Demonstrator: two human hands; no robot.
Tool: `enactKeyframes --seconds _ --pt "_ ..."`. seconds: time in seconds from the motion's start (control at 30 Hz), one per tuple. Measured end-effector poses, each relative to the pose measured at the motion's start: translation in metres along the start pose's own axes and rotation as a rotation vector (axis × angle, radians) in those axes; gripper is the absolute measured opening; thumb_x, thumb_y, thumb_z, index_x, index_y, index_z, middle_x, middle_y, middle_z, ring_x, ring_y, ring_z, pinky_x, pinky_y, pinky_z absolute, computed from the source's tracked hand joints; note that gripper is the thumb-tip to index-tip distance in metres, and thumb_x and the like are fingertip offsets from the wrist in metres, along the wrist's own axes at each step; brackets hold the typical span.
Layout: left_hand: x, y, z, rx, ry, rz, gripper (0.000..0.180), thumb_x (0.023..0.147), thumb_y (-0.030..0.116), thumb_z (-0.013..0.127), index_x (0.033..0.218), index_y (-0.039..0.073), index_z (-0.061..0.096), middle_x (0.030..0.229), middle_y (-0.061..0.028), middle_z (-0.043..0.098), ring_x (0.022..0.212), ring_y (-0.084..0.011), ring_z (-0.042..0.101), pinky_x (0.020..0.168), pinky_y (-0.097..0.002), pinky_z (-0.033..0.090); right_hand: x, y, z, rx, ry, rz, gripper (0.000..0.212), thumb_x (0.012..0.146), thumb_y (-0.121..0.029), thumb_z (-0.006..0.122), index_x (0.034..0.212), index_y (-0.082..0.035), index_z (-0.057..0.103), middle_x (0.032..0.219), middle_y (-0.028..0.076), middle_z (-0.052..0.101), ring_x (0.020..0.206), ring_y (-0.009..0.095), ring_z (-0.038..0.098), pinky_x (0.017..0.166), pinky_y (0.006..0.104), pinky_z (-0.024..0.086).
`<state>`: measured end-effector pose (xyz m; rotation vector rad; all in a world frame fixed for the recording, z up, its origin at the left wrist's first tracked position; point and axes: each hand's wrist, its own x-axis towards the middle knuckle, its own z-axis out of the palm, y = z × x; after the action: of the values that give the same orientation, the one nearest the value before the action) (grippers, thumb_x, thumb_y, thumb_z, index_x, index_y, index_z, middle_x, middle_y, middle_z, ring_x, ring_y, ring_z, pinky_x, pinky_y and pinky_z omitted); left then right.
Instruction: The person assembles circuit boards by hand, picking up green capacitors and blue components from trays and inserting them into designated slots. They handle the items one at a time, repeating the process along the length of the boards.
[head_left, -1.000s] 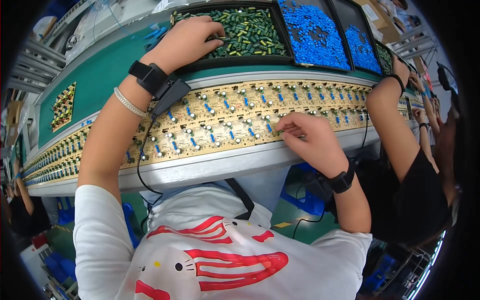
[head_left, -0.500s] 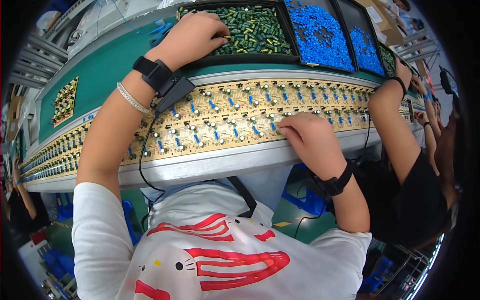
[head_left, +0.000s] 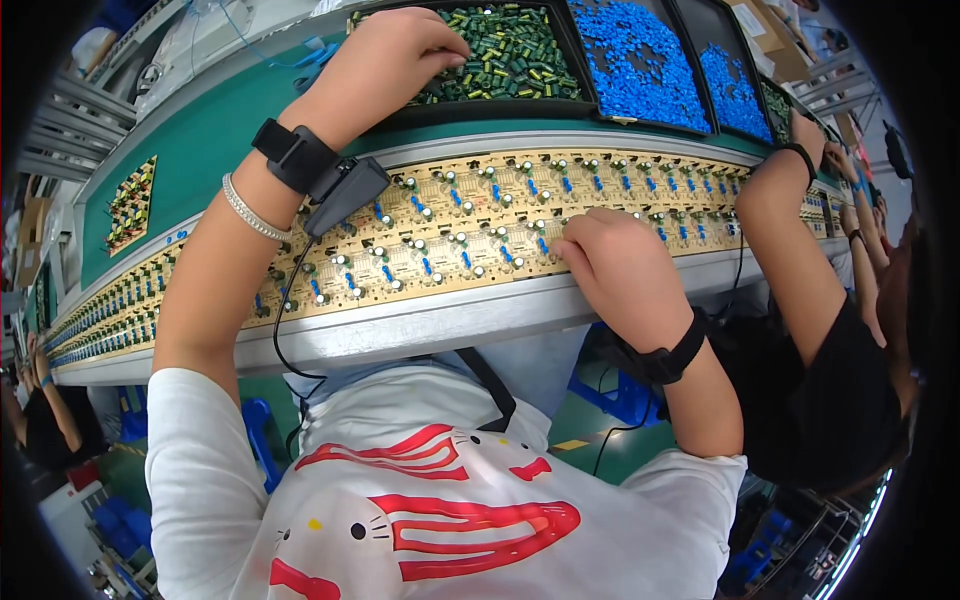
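My left hand (head_left: 392, 52) reaches over a black tray (head_left: 500, 109) of green cylindrical capacitors (head_left: 515, 60). Its fingers curl toward the thumb in a pinch above the pile; whatever lies between the tips is too small to make out. Lower down, my right hand (head_left: 622, 262) is over the row of tan circuit boards (head_left: 440, 225), thumb and fingers drawn together beside a small blue component (head_left: 542, 246). Its fingertips are partly hidden, so I cannot see what they hold. The boards carry small blue parts and round-topped capacitors.
Two trays of blue components (head_left: 640, 70) stand right of the green ones. A dark strap-on box with a cable (head_left: 348, 195) hangs at my left wrist. A separate board (head_left: 130, 205) lies on the green mat at left. A co-worker's arm (head_left: 785, 210) reaches in from the right.
My left hand has shifted slightly up and to the right over the capacitors, with its fingertips raised a little. The right hand stays at nearly the same spot on the boards.
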<state>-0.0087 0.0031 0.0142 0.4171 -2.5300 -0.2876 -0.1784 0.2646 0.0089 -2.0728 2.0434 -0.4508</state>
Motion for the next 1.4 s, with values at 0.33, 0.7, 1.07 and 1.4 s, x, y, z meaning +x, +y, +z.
enactKeyframes --seconds 0.33,0.7,1.07,1.4 --pt "-0.007 0.059 -0.007 -0.314 -0.100 -0.031 0.024 0.088 0.006 0.069 0.112 0.002 0.067 0.090 -0.0120 0.068 0.081 -0.0219 0.065 0.075 -0.0337 0.052 0.001 -0.004 0.001 0.048 0.008 -0.022 0.012 0.087 -0.012 0.068 0.082 -0.002 0.065 0.079 0.016 0.062 0.078 0.037 0.062 0.069 0.0461 0.049" --pt "-0.021 0.067 0.005 -0.395 -0.261 0.063 0.017 0.092 0.008 0.065 0.108 0.002 0.067 0.084 -0.0116 0.065 0.075 -0.0194 0.062 0.069 -0.0332 0.049 0.003 -0.005 0.005 0.029 0.019 -0.019 0.016 0.087 -0.016 0.069 0.081 -0.003 0.063 0.078 0.015 0.060 0.078 0.036 0.061 0.069 0.0458 0.049" --pt "-0.025 0.068 0.002 -0.638 -0.442 -0.216 0.019 0.088 0.006 0.068 0.105 0.000 0.072 0.081 -0.0095 0.070 0.070 -0.0143 0.066 0.065 -0.0297 0.052 0.031 -0.002 -0.022 -0.059 0.118 -0.061 0.031 0.089 -0.026 0.069 0.070 -0.003 0.061 0.069 0.015 0.058 0.068 0.037 0.058 0.065 0.0475 0.047" --pt "-0.010 0.093 0.010 -0.680 -0.527 -0.273 0.015 0.092 0.008 0.068 0.103 -0.001 0.072 0.084 -0.0049 0.070 0.072 -0.0094 0.060 0.066 -0.0269 0.050 0.139 0.063 -0.028 -0.040 0.049 -0.028 0.024 0.089 -0.024 0.069 0.105 -0.007 0.074 0.099 0.014 0.072 0.093 0.033 0.068 0.083 0.0418 0.054"
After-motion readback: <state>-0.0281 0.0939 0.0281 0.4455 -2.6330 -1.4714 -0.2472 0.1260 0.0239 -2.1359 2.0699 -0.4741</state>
